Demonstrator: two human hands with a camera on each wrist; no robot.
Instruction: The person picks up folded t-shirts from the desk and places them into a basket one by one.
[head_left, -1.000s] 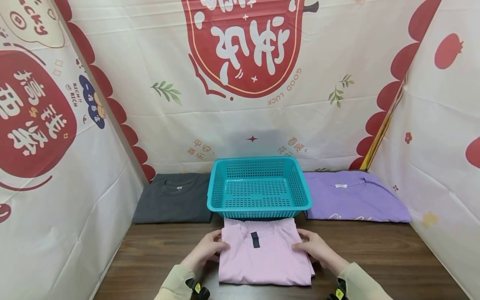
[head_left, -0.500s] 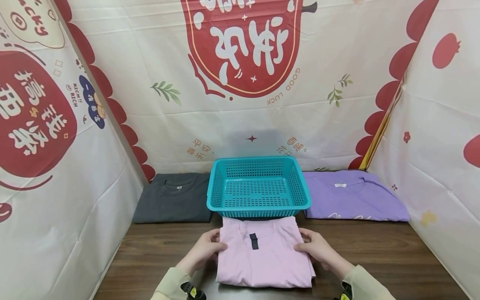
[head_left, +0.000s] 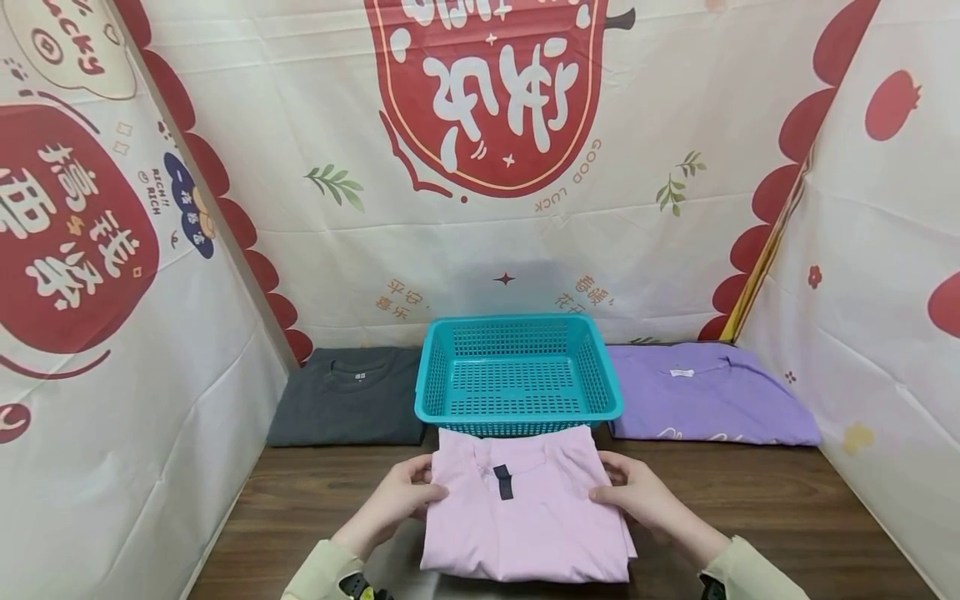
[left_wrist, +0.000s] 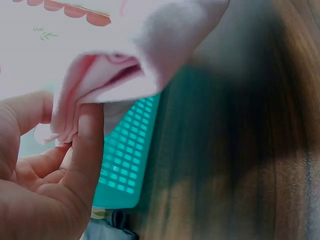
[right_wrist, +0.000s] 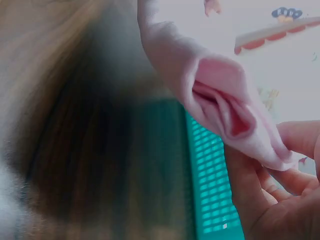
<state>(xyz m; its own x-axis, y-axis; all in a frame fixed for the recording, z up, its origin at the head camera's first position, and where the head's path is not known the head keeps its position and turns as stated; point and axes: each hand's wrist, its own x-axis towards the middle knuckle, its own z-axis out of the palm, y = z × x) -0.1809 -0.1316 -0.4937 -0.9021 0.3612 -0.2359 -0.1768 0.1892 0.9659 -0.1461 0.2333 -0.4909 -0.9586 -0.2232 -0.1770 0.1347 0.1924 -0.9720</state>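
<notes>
Both hands' fingers (head_left: 431, 493) pinch the folded pink shirt (head_left: 525, 517) (one each side)

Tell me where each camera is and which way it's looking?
Head: worn on the head, looking forward and down at the folded pink T-shirt, teal basket and wooden table; left hand, right hand and both sleeves show.
Left wrist: below the left hand, looking past its fingers pinching the shirt's edge toward the basket.
Right wrist: below the right hand, looking at its pinched shirt edge and the basket.
Shared: all three show shirt, basket and table.
</notes>
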